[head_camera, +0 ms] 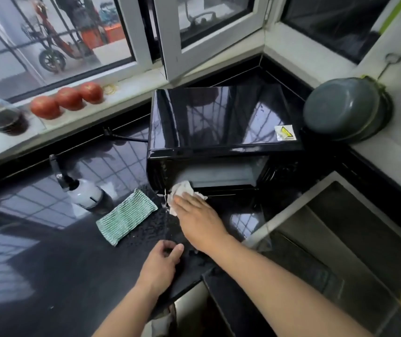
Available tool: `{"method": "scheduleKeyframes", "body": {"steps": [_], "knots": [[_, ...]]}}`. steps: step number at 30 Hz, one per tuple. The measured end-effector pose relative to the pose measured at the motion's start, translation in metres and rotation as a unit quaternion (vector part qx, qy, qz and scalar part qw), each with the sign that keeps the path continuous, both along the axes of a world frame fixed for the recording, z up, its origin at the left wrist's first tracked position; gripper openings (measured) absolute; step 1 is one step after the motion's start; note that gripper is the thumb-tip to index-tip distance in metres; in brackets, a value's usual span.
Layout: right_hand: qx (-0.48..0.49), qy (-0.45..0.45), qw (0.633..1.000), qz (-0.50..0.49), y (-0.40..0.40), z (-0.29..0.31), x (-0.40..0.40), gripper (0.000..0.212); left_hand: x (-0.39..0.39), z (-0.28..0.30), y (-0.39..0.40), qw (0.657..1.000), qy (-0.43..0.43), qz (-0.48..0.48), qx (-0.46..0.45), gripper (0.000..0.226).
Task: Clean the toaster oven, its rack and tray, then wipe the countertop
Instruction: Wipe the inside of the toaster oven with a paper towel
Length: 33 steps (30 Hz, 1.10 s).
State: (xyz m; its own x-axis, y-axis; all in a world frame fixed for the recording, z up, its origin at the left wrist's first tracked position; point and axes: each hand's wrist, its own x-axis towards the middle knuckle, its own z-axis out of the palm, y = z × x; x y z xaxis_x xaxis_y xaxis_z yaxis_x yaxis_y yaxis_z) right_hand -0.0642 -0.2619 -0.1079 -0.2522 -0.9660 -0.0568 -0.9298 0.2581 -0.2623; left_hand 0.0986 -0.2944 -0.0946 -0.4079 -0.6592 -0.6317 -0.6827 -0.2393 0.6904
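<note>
At the bottom centre of the frame, the left hand (161, 261) curls its fingers around the front edge of the open oven door (221, 215), which lies flat and dark over the countertop (48, 251). Just above it, the right hand (198, 218) presses a crumpled white cloth (180, 193) with flat fingers against the hinge end of the door. Left of the cloth, a green striped sponge (126, 216) lies on the wet black countertop, and a white spray bottle (82, 190) stands near. Higher, in the centre, the toaster oven (221, 120) is glossy black, with a yellow warning sticker (285, 132) on top. Three tomatoes (68, 99) sit on the windowsill at upper left.
</note>
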Motion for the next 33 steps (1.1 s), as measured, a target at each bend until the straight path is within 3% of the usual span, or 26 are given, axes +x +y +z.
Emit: {"method": "scheduleKeyframes", "body": {"steps": [4,6,8,10,12,14,19,23,25,28,33], "knots": [[0.040,0.076,0.971,-0.221,0.065,-0.001,-0.054,0.054,-0.002,-0.003,-0.003,0.999,0.021,0.000,0.039,0.021],[0.098,0.063,0.948,-0.297,0.080,0.003,-0.061,0.060,-0.001,-0.002,-0.004,0.999,0.019,-0.007,0.038,0.022],[0.075,0.023,0.935,-0.347,0.067,0.005,-0.042,0.061,0.000,-0.001,-0.005,0.999,0.015,-0.013,0.030,0.022],[0.038,-0.003,0.953,-0.302,0.033,0.007,-0.013,0.064,0.000,-0.002,-0.004,0.999,0.013,-0.020,0.024,0.022],[0.012,-0.030,0.984,-0.173,-0.002,0.004,0.021,0.068,-0.002,-0.003,-0.005,0.999,0.000,-0.045,0.007,0.017],[0.033,-0.050,0.994,-0.096,-0.022,0.006,0.037,0.066,-0.002,-0.001,-0.007,0.998,-0.002,-0.057,0.004,0.011],[0.024,-0.066,0.995,0.075,0.047,0.014,-0.009,0.063,0.008,0.014,-0.009,0.989,0.032,0.028,0.142,0.023],[-0.092,-0.060,0.994,-0.029,0.092,0.008,-0.031,0.035,0.008,0.018,-0.014,0.985,0.044,0.045,0.163,0.029],[-0.161,-0.089,0.976,-0.120,0.063,-0.001,-0.033,0.025,0.005,0.020,-0.011,0.986,0.041,0.045,0.156,0.030],[-0.188,-0.166,0.946,-0.205,-0.006,0.003,-0.038,0.022,0.005,0.020,-0.008,0.986,0.049,0.049,0.152,0.029],[-0.115,-0.104,0.986,-0.060,-0.060,-0.001,-0.028,0.022,0.006,0.015,-0.008,0.985,0.061,0.059,0.149,0.029]]}}
